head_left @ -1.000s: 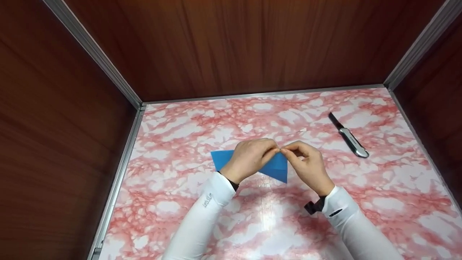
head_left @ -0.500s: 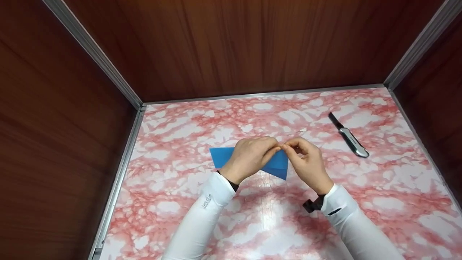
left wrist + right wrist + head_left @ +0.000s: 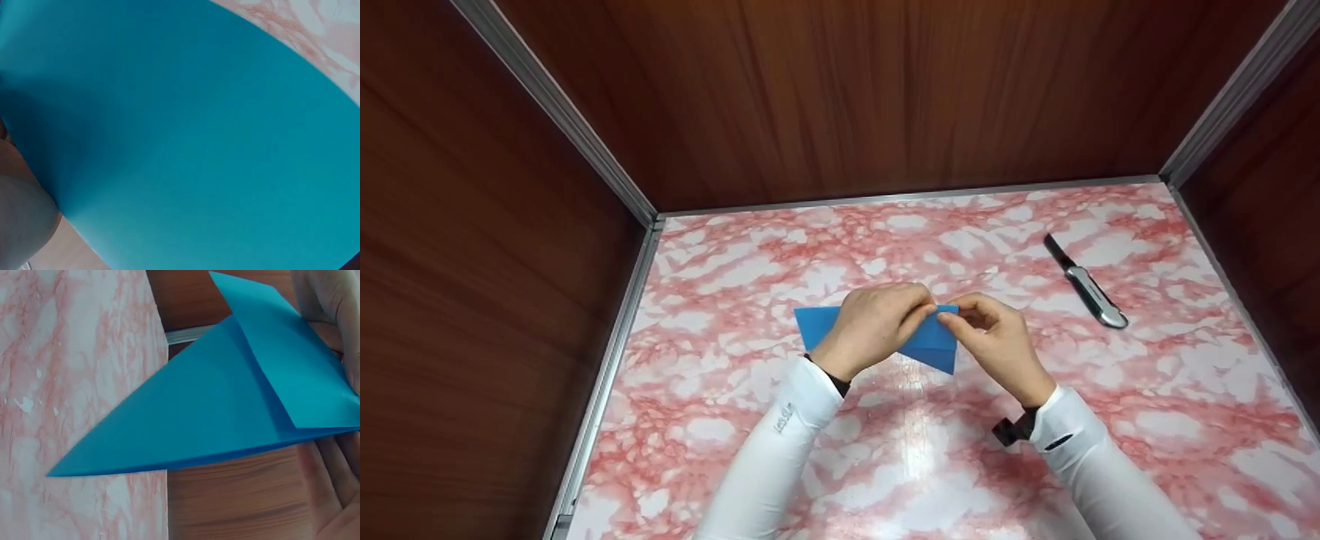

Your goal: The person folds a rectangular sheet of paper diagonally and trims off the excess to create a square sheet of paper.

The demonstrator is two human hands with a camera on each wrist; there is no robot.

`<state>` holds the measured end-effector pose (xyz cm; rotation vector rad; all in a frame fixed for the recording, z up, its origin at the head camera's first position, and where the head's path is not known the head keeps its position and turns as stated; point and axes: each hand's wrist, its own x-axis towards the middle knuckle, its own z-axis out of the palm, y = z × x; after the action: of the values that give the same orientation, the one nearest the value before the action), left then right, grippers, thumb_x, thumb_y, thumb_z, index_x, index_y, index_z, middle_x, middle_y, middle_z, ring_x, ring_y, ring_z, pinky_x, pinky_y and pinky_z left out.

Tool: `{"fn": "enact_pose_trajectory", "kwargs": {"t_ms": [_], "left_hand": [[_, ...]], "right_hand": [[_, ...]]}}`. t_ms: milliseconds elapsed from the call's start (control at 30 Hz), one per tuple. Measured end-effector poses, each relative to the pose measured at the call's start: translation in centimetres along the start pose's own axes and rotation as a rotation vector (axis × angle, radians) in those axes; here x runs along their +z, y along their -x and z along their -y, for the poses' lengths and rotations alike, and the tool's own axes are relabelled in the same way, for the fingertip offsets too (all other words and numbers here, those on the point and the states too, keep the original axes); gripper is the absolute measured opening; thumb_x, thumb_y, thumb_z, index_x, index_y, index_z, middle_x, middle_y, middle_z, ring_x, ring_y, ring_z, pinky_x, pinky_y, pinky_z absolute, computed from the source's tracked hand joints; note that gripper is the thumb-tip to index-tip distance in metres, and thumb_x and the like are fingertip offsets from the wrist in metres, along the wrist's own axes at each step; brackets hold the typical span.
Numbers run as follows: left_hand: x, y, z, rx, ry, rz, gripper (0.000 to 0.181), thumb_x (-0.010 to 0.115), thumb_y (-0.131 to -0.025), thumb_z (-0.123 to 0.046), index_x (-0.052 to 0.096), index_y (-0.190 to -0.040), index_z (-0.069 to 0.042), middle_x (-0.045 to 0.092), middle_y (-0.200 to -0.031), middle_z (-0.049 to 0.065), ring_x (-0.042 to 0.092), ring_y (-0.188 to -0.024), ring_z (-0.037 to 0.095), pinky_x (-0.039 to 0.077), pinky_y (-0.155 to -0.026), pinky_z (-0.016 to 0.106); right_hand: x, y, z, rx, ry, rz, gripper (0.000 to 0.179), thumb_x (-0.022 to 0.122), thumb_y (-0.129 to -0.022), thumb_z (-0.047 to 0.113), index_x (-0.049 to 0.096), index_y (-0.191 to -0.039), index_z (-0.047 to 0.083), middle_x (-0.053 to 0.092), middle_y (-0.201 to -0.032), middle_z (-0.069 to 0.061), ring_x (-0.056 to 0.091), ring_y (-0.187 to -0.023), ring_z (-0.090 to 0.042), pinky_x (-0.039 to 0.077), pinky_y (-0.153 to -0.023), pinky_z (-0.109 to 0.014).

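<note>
Paper (image 3: 928,334): folded, blue, at the centre of the frame; I cannot tell whether its lower edge rests on anything.
Long axis: left to right across the frame, along the top edge, crosswise to the white sleeves (image 3: 775,454); one darker tip drops below the right half.
Flap (image 3: 281,354): a narrower folded strip, standing a little off the larger layer in the right wrist view, where the paper tapers to a point at lower left.
Left hand (image 3: 876,324): over the middle of the paper, hiding much of it; thumb and finger pinch the top edge, right of centre.
Right hand (image 3: 997,341): at the paper's right end, pinching near the upper right corner, thumb on the near face, forefinger behind.
Nearer hand: the right, for that corner; the left grips just beside it, and the paper's left end sticks out free past the left hand.
Tabletop (image 3: 660,435): marbled red and white, filling the lower frame.
Knife (image 3: 1084,288): upper right of the frame, well apart from the hands, lying aslant, dark blade pointing up and left.
Back wall (image 3: 847,97): dark wood across the top.
</note>
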<state>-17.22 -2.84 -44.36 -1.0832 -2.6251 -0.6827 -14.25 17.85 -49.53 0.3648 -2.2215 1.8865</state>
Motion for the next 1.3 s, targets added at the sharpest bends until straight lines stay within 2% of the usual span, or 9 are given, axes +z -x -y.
{"fn": "enact_pose_trajectory", "kwargs": {"t_ms": [133, 233, 467, 633, 867, 1133, 1300], "left_hand": [[0.1, 0.0, 0.2, -0.018, 0.02, 0.005, 0.021, 0.057, -0.107, -0.036, 0.072, -0.099, -0.024, 0.065, -0.083, -0.014, 0.055, -0.07, -0.001, 0.046, -0.062, 0.023], [0.1, 0.1, 0.3, -0.036, 0.04, 0.004, 0.021, 0.058, -0.106, -0.036, 0.073, -0.099, -0.023, 0.066, -0.084, -0.014, 0.056, -0.07, -0.001, 0.046, -0.062, 0.022], [0.1, 0.4, 0.6, -0.011, 0.039, 0.005, 0.021, 0.057, -0.106, -0.035, 0.07, -0.098, -0.022, 0.062, -0.08, -0.013, 0.054, -0.068, 0.002, 0.045, -0.061, 0.023], [0.0, 0.6, 0.9, -0.031, 0.06, 0.017, 0.021, 0.057, -0.107, -0.035, 0.07, -0.099, -0.022, 0.064, -0.082, -0.013, 0.054, -0.068, 0.001, 0.045, -0.062, 0.023], [-0.2, 0.8, 1.3, 0.003, 0.007, 0.026, 0.019, 0.057, -0.107, -0.032, 0.068, -0.098, -0.02, 0.064, -0.082, -0.01, 0.056, -0.068, 0.003, 0.046, -0.062, 0.025], [-0.2, 1.3, 1.6, 0.007, 0.028, -0.003, 0.02, 0.057, -0.107, -0.029, 0.067, -0.093, -0.019, 0.058, -0.073, -0.01, 0.05, -0.062, 0.004, 0.043, -0.058, 0.023], [-0.4, 1.3, 1.7, 0.024, 0.014, -0.005, 0.02, 0.057, -0.106, -0.027, 0.065, -0.09, -0.02, 0.056, -0.071, -0.009, 0.05, -0.06, 0.004, 0.043, -0.057, 0.024]], "right_hand": [[-0.1, 0.0, 0.0, 0.011, 0.002, 0.018, 0.009, 0.078, -0.093, 0.013, 0.075, -0.091, 0.005, 0.074, -0.086, -0.014, 0.068, -0.074, -0.029, 0.052, -0.068, -0.023], [-0.1, -0.1, -0.1, 0.009, 0.014, 0.003, 0.008, 0.077, -0.093, 0.011, 0.075, -0.091, 0.003, 0.074, -0.084, -0.013, 0.065, -0.07, -0.025, 0.05, -0.065, -0.021], [-0.2, 0.0, -0.4, 0.012, 0.004, 0.008, 0.008, 0.077, -0.093, 0.008, 0.074, -0.091, 0.001, 0.075, -0.086, -0.012, 0.067, -0.073, -0.022, 0.051, -0.068, -0.021], [-0.4, 0.0, -0.6, 0.013, -0.018, -0.011, 0.008, 0.077, -0.093, 0.01, 0.076, -0.093, 0.002, 0.075, -0.085, -0.011, 0.065, -0.071, -0.02, 0.05, -0.065, -0.022], [-0.4, 0.2, -0.8, 0.031, -0.017, -0.026, 0.009, 0.077, -0.093, 0.008, 0.076, -0.094, -0.001, 0.075, -0.084, -0.011, 0.061, -0.068, -0.018, 0.047, -0.063, -0.022], [-0.3, 0.3, -0.4, 0.087, 0.037, -0.049, 0.009, 0.077, -0.093, 0.01, 0.075, -0.095, 0.001, 0.075, -0.084, -0.009, 0.062, -0.07, -0.022, 0.046, -0.064, -0.022], [-0.4, 0.3, -0.5, 0.078, 0.011, -0.031, 0.007, 0.076, -0.094, 0.01, 0.076, -0.096, 0.003, 0.075, -0.084, -0.01, 0.061, -0.07, -0.023, 0.046, -0.064, -0.023]]}}
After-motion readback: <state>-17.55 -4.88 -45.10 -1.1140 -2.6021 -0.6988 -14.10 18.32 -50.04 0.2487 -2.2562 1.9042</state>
